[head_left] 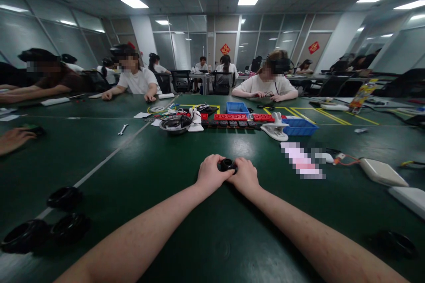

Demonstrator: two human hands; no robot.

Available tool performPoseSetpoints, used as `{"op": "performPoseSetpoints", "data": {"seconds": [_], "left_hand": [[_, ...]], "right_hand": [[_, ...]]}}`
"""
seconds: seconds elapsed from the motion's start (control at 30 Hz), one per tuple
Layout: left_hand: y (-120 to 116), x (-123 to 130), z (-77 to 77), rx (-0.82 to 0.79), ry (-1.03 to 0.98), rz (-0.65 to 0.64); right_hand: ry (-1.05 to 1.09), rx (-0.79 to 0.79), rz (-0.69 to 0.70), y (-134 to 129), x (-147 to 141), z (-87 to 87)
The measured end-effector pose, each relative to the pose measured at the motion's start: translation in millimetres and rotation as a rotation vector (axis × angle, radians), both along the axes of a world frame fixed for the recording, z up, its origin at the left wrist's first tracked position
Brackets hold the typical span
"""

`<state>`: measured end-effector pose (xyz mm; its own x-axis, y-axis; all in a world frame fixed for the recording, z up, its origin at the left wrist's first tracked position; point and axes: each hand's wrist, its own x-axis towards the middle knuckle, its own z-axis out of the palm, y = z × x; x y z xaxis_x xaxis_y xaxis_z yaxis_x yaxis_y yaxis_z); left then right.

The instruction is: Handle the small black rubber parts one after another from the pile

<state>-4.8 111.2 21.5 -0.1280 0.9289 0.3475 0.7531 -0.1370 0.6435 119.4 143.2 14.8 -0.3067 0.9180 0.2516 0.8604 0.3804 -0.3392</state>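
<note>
Both of my hands meet at the middle of the green table around a small black ring-shaped part (227,165), its round opening facing up. My left hand (211,171) grips it from the left, fingers curled at its side. From the right, my right hand (245,174) closes on the same part, and the thumbs come together at its near side. Similar black ring parts lie apart from my hands: one ring (64,198) with two more near it at the lower left, and another dark ring (396,244) at the lower right.
Beyond my hands stand a red power strip row (230,117), a white clip stand (275,128), blue bins (300,127) and a bowl of cables (175,124). A wrench (122,130) lies left. White boxes (383,172) lie right. A co-worker's hand (16,140) is at the left edge.
</note>
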Motion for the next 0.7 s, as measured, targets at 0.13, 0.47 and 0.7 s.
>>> {"op": "performPoseSetpoints", "data": {"seconds": [0.13, 0.47, 0.7], "left_hand": [[1, 4, -1.3, 0.035, 0.038, 0.070], [7, -22, 5.9, -0.056, -0.042, -0.280], [13, -35, 10.0, -0.155, -0.080, -0.481]], "right_hand": [[-0.071, 0.037, -0.023, -6, -3, 4.0], [0.050, -0.183, 0.257, 7, 16, 6.5], [0.266, -0.416, 0.671, 26, 25, 13.4]]}}
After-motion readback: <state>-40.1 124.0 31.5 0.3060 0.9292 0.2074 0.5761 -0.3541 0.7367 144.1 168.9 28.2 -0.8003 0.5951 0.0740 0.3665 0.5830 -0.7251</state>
